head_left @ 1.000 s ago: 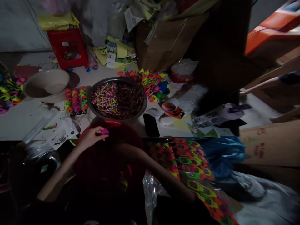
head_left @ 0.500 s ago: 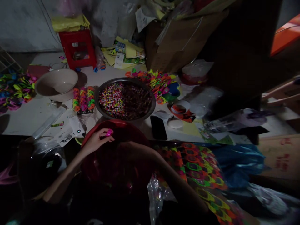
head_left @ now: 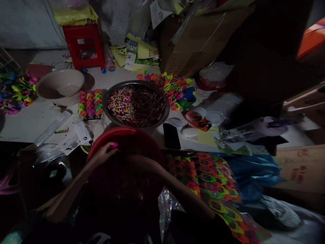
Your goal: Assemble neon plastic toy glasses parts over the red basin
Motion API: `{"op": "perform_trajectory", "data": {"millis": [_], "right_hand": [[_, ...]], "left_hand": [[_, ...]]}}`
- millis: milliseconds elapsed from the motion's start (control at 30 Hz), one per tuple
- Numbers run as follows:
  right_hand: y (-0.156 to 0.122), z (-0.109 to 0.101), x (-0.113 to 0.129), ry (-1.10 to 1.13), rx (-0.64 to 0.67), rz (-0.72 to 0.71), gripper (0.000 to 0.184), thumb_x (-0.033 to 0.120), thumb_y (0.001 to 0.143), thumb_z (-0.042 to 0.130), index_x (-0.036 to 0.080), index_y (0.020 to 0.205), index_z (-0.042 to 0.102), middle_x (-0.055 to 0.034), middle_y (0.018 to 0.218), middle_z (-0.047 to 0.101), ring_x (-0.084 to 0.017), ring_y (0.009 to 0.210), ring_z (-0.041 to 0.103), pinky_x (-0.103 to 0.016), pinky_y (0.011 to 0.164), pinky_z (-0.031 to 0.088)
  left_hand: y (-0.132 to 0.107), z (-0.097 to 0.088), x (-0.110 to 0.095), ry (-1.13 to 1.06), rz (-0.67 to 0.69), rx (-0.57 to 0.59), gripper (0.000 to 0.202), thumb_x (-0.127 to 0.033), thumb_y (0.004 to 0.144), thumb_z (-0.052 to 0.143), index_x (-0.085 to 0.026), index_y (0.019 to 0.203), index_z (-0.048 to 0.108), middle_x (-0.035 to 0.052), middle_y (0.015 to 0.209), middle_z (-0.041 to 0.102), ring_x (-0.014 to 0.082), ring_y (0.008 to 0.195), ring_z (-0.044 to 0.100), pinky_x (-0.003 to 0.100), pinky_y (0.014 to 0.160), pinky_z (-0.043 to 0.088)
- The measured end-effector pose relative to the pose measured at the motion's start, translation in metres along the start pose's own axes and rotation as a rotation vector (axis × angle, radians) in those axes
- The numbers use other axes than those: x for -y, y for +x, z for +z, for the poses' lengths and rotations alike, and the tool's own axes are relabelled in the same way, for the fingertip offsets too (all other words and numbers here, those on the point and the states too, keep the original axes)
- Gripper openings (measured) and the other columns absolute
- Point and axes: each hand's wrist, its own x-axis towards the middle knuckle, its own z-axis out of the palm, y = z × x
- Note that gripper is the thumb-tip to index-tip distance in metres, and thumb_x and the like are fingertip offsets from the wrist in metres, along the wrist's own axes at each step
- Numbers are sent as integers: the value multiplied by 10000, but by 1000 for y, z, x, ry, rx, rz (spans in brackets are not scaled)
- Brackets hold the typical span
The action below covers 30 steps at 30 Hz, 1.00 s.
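My left hand (head_left: 104, 153) is over the left side of a large red basin (head_left: 95, 144), its fingers pinched on a small bright pink plastic piece (head_left: 114, 145). My right hand (head_left: 132, 162) reaches down inside the same basin, where deep shadow hides its fingers. A few faint glints show low in the basin, but its contents are too dark to name. Just beyond it stands a metal bowl (head_left: 166, 113) with small multicoloured pieces (head_left: 122, 105), bright on the left half and shaded on the right.
Behind the metal bowl lies a pile of coloured plastic pieces (head_left: 172, 86). A beige basin (head_left: 61, 98), three bundled rows of coloured pieces (head_left: 90, 103), a phone (head_left: 171, 136) and a red stool (head_left: 85, 45) are on the table. Packed watch-shaped pieces (head_left: 215, 179) lie at the right.
My left hand has lowered slightly and shifted left with the pink piece. My right forearm has moved a little left, its hand still inside the red basin. The view has tilted slightly.
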Motion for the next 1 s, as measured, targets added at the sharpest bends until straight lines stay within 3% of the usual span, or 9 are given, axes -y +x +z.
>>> {"op": "perform_trajectory", "data": {"millis": [133,267,500,733,833,1000], "right_hand": [[-11,-12,-4,120,-91,70,301,165,870,525,156,1158,612,-126,1151,666,-224,964,642,-332,838,489],[-20,-13,-9,307,-184,102,288,222,797,612,134,1071,614,-66,954,697,-165,781,636,-259,703,501],[-28,-20,9,543,-570,190,320,272,749,613,132,1033,569,-36,874,659,-153,759,612,-241,685,478],[-37,-37,31,375,-670,132,304,212,795,512,184,1084,602,-81,1083,683,-204,954,652,-299,837,487],[-37,-36,33,525,-701,152,283,273,804,554,189,1071,596,-72,1021,698,-192,900,662,-286,786,510],[-35,-33,43,822,-705,104,381,368,744,688,190,1069,601,-65,1003,692,-192,904,644,-297,797,511]], "left_hand": [[-10,3,1,3,-8,-24,340,-371,822,597,-185,1105,573,81,1158,663,210,1088,619,400,988,470],[-16,14,-2,1,-6,-55,332,-379,830,597,-198,1108,576,72,1176,656,205,1114,605,389,1006,457],[-23,28,-23,-93,77,-171,408,-361,818,621,-180,1164,502,106,1207,639,213,1153,591,388,1047,422],[-24,20,-31,-234,86,-168,337,-413,891,521,-178,1132,495,120,1185,643,218,1128,613,396,1033,438],[-27,20,-33,-222,103,-152,377,-420,875,555,-173,1152,491,122,1149,659,217,1078,637,401,1016,452],[-35,29,-49,-137,194,-242,344,-378,830,633,-189,1099,535,99,1144,667,219,1100,618,388,1006,464]]}}
